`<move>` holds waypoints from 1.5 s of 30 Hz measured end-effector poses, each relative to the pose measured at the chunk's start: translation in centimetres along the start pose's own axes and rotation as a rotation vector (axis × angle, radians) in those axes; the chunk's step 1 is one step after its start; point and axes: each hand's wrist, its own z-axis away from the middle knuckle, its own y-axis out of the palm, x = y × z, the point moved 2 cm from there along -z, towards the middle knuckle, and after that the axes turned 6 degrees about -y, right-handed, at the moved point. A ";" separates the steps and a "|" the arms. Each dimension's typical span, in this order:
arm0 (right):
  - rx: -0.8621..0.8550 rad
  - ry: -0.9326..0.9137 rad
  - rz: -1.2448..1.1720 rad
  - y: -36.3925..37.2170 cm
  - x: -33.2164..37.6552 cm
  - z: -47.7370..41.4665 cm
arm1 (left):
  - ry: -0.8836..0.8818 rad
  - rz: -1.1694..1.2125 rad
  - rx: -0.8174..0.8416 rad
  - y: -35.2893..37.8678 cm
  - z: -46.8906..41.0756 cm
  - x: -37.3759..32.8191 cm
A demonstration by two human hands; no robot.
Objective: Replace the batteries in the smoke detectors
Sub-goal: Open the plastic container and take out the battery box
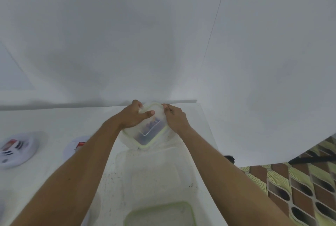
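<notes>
At the far end of the white table (54, 122), close to the wall (127, 34), both hands held a small translucent plastic container (149, 135). It was turned so that one corner pointed toward the near side. Its lid (159, 114), edged with a pale green rim, was on. The left hand (134, 116) gripped the far left corner, with its fingers curled over the edge and its thumb laid flat across the top of the lid. The right hand (175, 118) gripped the far right edge, fingers curled round the rim. Whether the container rested on the table or was lifted off it could not be told.

Dark contents (151, 123) showed through the plastic, too blurred to name.

The smoke detectors lay on the left part of the table, well apart from the container. The first smoke detector (17, 150) — a white round one with dark vents and a red label — sat near the left edge of the view. The second smoke detector (77, 146), also with a red label, was partly hidden behind the left forearm.

Just nearer than the held container lay a larger translucent box (154, 169), blurred. Nearer still, at the bottom of the view, sat another green-rimmed container (160, 214). Beyond the right edge of the table, a patterned tiled floor (300, 180) showed in brown and yellow-green.
</notes>
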 end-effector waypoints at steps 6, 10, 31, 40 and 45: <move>-0.010 0.058 0.014 -0.1 0.3 0.4 | 0.098 -0.234 -0.347 0.3 1.6 0.2; -0.078 0.150 -0.024 -0.7 -0.2 0.9 | 0.027 -0.273 -0.340 0.3 2.9 1.3; -0.262 0.229 -0.274 -2.8 -0.6 5.2 | -0.096 0.100 -0.538 0.7 5.9 3.3; -0.474 -0.066 -0.440 -4.5 2.4 8.9 | 0.180 0.378 -0.893 0.8 12.8 1.2; -0.377 -0.035 -0.711 -4.8 3.3 12.4 | 0.175 0.595 -0.920 2.2 17.8 0.7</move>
